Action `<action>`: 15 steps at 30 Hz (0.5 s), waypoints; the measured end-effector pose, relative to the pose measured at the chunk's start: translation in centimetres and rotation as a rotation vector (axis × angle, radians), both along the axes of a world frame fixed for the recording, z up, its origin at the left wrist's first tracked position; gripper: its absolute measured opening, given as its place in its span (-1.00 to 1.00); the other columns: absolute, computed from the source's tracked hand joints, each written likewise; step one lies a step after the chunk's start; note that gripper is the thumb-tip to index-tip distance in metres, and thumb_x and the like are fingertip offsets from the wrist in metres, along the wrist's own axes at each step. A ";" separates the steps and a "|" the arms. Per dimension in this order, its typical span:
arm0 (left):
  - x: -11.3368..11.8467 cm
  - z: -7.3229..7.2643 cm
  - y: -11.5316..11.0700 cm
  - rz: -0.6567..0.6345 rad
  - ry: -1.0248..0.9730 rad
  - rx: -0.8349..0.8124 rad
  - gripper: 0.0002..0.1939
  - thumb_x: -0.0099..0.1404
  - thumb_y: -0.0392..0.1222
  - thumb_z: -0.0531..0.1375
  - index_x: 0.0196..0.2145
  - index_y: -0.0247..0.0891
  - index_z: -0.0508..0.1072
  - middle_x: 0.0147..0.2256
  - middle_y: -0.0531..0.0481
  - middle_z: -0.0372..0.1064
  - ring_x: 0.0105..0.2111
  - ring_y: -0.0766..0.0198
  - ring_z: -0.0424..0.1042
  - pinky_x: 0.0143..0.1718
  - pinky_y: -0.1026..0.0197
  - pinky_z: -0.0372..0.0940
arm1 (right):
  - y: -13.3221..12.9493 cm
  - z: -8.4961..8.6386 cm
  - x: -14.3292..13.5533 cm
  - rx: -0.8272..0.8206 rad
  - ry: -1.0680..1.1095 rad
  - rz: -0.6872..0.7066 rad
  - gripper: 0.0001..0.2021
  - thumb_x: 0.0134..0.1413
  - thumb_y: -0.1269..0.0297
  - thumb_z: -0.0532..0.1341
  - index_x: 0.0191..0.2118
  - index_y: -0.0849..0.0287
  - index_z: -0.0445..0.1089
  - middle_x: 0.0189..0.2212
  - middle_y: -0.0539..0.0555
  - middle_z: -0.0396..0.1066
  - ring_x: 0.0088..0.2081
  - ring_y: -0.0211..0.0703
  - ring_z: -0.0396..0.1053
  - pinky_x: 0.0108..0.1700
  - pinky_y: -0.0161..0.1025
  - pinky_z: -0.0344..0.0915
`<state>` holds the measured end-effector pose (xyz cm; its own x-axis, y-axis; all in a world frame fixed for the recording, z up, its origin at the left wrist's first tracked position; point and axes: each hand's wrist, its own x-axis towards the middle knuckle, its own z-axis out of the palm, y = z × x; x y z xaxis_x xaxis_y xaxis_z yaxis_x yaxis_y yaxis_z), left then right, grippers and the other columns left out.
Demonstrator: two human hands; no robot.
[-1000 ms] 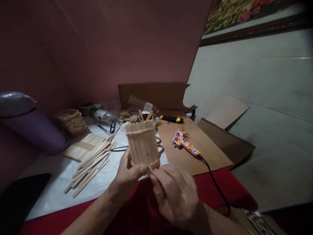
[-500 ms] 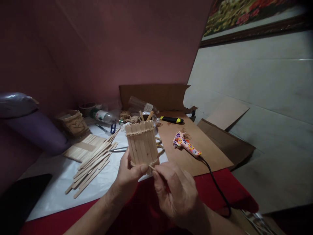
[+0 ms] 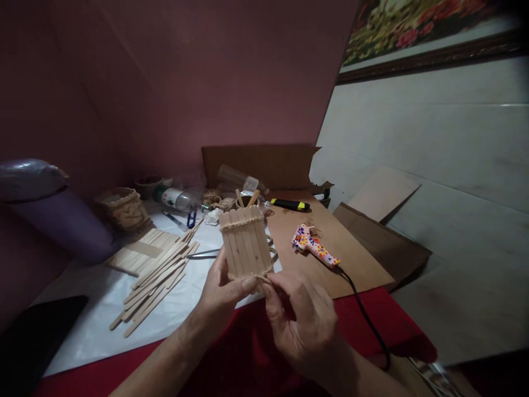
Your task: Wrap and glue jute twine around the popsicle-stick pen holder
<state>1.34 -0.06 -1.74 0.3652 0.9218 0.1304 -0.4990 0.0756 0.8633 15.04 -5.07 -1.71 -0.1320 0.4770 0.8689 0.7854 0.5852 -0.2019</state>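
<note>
some cord [image 3: 262, 278] pinched by right hand [image 3: 305, 314]; left hand [image 3: 223, 289] grips stick container [image 3: 246, 246] near lower edge.

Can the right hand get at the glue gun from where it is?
Probably yes: the glue gun lies on the cardboard just beyond the right hand, and nothing visible stands between them. But its fingers are pinching the twine, so they'd likely need to let go first.

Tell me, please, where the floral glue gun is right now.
In the head view, the floral glue gun lies right of centre on the flat brown cardboard, beyond the right hand and nearer than the black-and-yellow tool.
</note>
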 end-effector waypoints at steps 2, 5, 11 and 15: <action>0.0 -0.2 0.1 0.000 0.007 0.021 -0.37 0.02 -0.16 0.36 0.05 -0.23 0.28 -0.16 -0.15 0.44 -0.18 0.06 0.45 -0.21 0.12 0.35 | 0.0 0.0 0.0 -0.003 -0.008 -0.001 -0.87 0.16 0.52 0.17 -0.16 0.29 0.32 -0.41 0.12 0.44 -0.39 -0.16 0.41 -0.35 -0.24 0.31; 0.0 -0.4 0.2 -0.007 0.007 0.046 -0.34 0.04 -0.18 0.35 0.08 -0.20 0.24 -0.11 -0.17 0.43 -0.14 0.04 0.43 -0.17 0.09 0.34 | -0.1 0.1 0.1 0.011 -0.041 0.004 -0.86 0.15 0.53 0.17 -0.16 0.29 0.32 -0.41 0.12 0.44 -0.39 -0.16 0.40 -0.37 -0.24 0.30; 0.2 0.2 0.0 0.001 0.020 0.034 -0.36 0.00 -0.14 0.35 0.04 -0.22 0.27 -0.15 -0.15 0.41 -0.20 0.08 0.43 -0.22 0.13 0.33 | -0.2 0.1 0.3 0.024 -0.093 0.035 -0.81 0.14 0.54 0.14 -0.11 0.31 0.33 -0.40 0.15 0.42 -0.39 -0.13 0.39 -0.41 -0.22 0.30; 0.3 0.5 0.0 -0.002 0.021 0.014 -0.34 -0.03 -0.13 0.35 0.03 -0.24 0.27 -0.19 -0.13 0.41 -0.26 0.11 0.42 -0.28 0.15 0.33 | -0.4 0.0 0.3 0.040 -0.115 0.049 -0.79 0.14 0.53 0.11 -0.09 0.33 0.33 -0.41 0.16 0.42 -0.40 -0.11 0.39 -0.43 -0.21 0.29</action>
<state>1.60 -0.08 -1.22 0.3697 0.9192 0.1357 -0.4807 0.0642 0.8745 15.35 -5.46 -1.71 -0.2539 0.4323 0.8652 0.7721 0.6294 -0.0879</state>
